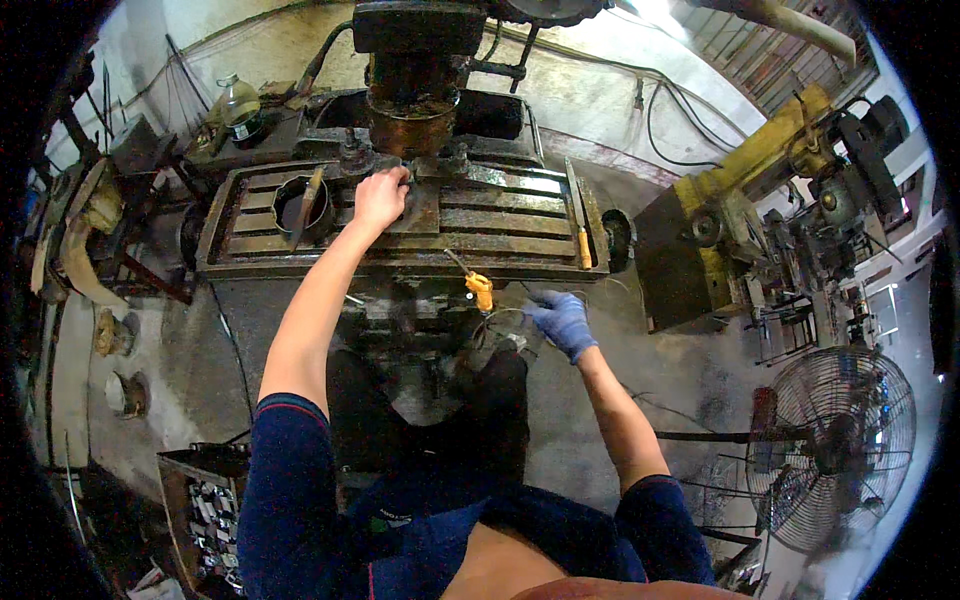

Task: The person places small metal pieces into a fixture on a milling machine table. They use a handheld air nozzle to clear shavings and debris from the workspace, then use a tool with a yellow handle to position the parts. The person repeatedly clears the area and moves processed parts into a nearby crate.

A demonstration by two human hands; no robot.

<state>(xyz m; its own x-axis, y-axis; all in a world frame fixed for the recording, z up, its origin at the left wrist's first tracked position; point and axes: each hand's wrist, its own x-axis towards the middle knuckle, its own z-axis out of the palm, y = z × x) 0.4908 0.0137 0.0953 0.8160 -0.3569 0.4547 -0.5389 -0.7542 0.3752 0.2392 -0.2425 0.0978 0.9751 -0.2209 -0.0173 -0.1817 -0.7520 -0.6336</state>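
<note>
My bare left hand [382,198] reaches over the slotted metal machine table [505,218], its fingers curled in close beneath the dark machine head [415,115]. What its fingertips grip, if anything, is hidden. In a blue glove, my right hand [562,322] is in front of the table's near edge, fingers apart and pointing left. Just left of the glove hangs a yellow air blow gun [480,291] with a thin dark nozzle. A thin hose loops below it. No contact shows between the glove and the blow gun.
A round tin [303,207] with a brush laid across it stands on the table's left. A yellow-handled tool [584,248] lies along its right end. Beyond stands a yellow machine [690,240]; a large fan [832,450] is nearer right. Metal parts fill a bin [180,490] lower left.
</note>
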